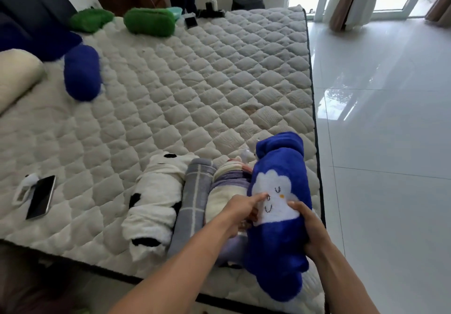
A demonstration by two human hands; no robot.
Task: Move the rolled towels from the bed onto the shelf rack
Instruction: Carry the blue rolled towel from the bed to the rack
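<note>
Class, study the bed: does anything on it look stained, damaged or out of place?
Yes. The quilted mattress carries a brownish stain right of centre, where the rest is pale. A phone lies loose near the left edge among the rolled towels. Both hands hold the blue towel with a cloud face.

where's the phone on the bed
In the head view the phone lies flat on the bed at lower left, near its front edge, beside a small white case and left of the black-spotted white towel.

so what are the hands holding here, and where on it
Both hands grip the blue rolled towel with the cloud face: left hand and right hand on opposite sides of its middle.
</note>
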